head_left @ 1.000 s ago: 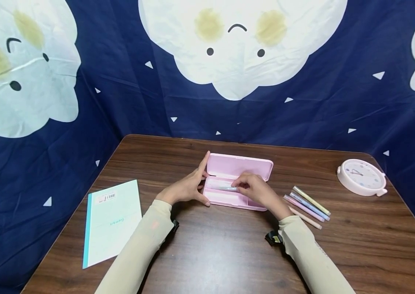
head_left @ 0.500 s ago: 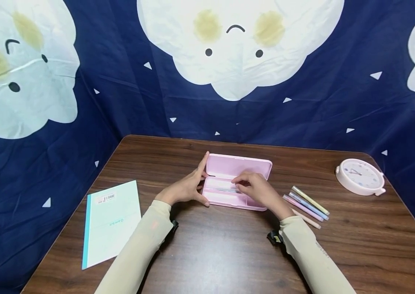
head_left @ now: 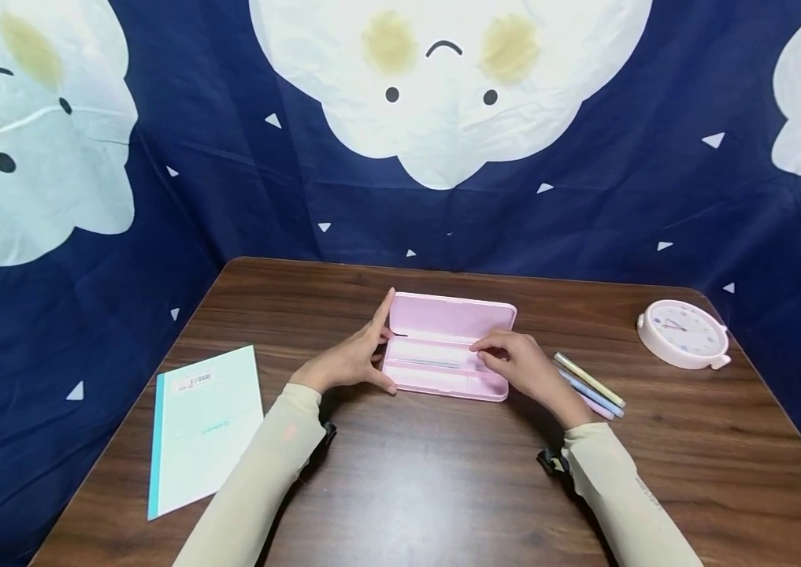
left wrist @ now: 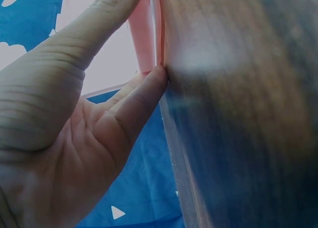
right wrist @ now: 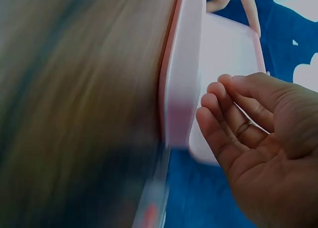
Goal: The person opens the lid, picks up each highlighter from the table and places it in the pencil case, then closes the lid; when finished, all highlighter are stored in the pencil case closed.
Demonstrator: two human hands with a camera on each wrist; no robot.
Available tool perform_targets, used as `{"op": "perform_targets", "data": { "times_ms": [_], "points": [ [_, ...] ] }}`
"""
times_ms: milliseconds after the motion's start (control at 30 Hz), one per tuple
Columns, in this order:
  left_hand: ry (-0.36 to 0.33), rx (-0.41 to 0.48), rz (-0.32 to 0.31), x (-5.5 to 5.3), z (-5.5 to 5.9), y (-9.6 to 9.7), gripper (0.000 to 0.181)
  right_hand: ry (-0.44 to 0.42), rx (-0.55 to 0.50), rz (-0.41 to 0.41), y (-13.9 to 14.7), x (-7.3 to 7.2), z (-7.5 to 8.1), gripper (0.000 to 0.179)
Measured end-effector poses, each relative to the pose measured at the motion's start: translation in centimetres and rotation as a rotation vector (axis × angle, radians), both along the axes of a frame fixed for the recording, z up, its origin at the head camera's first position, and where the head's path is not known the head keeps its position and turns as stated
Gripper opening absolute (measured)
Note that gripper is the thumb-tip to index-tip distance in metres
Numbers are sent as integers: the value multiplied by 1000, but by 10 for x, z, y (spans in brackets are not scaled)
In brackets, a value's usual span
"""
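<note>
One open, pale pink pencil case (head_left: 451, 321)

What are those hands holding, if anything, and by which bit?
The left hand steadies the pink case at its left end, thumb and fingers spread rather than wrapped around it. The right hand holds nothing.

Soft glare pools on the table (head_left: 407, 480), blurred in both wrist views.

Head view: notebook (head_left: 212, 441) lower left, teal spine (head_left: 156, 453). Round pale clock (head_left: 687, 335) right, just below mid-height. Wood table (head_left: 443, 488) fills lower half; navy cloth (head_left: 365, 209) behind, white clouds (head_left: 457, 134) along top.
</note>
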State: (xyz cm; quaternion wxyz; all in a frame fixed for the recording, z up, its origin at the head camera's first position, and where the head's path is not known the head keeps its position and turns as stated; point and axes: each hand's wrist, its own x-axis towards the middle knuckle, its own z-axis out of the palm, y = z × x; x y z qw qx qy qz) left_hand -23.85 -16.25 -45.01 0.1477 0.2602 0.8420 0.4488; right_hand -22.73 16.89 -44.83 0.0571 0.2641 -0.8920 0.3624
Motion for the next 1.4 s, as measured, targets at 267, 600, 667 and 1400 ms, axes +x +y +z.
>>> {"op": "perform_targets", "data": {
  "times_ms": [267, 600, 667, 1400],
  "points": [
    [1, -18, 19, 1, 2, -6, 160, 40, 37, -87, 45, 8, 3, 14],
    [21, -21, -3, -1, 3, -3, 159, 73, 47, -178, 121, 26, -2, 14],
    [21, -20, -3, -2, 3, -2, 160, 55, 35, -187, 135, 30, -4, 15],
    [14, 1, 2, 2, 3, 0, 159, -88, 22, -197, 179, 47, -7, 17]
  ]
}}
